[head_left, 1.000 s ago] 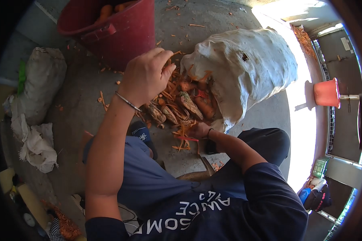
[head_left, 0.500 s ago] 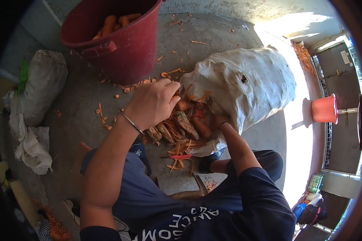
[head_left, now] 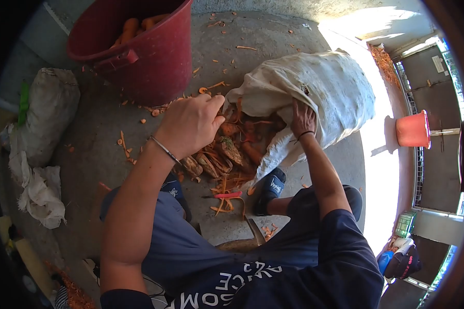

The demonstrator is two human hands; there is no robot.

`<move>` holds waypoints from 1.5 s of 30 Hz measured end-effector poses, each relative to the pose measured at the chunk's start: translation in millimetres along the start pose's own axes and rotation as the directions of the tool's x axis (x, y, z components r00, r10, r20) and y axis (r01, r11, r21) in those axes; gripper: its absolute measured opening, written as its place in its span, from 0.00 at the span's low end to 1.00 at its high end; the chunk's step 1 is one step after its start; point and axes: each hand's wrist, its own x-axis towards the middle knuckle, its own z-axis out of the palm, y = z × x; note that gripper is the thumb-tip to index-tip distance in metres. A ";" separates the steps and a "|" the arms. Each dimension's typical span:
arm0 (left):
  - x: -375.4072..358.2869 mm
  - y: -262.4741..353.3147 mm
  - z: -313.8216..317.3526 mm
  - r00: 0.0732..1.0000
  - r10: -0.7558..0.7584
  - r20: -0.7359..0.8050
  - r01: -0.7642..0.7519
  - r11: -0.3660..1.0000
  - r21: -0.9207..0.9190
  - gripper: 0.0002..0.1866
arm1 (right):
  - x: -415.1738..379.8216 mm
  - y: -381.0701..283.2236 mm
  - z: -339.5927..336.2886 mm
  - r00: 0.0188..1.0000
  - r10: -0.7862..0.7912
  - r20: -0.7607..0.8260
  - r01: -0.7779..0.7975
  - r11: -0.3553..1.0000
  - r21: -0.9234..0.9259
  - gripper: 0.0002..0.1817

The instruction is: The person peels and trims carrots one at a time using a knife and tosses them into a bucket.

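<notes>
A large white woven sack [head_left: 340, 95] lies on its side, its mouth facing me. My left hand [head_left: 195, 121] is closed, pinching the left edge of the mouth. My right hand [head_left: 303, 121] grips the sack at the right of the opening, its back facing up and its fingers pointing inward, partly hidden by the fabric. Between my hands, orange carrots [head_left: 252, 153] and several brownish, rough pieces [head_left: 230, 149] lie at the mouth among peelings. A peeler with a red handle [head_left: 228, 195] rests on the floor by my feet.
A big dark red tub [head_left: 157, 69] holding carrots stands at the upper left. Another filled sack [head_left: 56, 113] leans at the left, with a crumpled sack [head_left: 42, 198] below it. A pink-red bucket [head_left: 413, 129] stands at the right. Carrot scraps [head_left: 125, 147] litter the floor.
My right hand has come up from deep in the sack mouth to its upper right edge. The mouth now gapes wider, and the lower flap is drawn out. The left hand keeps its hold.
</notes>
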 end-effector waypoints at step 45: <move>-7.0 -22.7 -5.4 0.920 -0.205 0.334 0.193 0.979 0.068 0.25 | 66.0 -27.4 -28.4 0.773 -0.478 0.418 0.273 0.845 0.460 0.25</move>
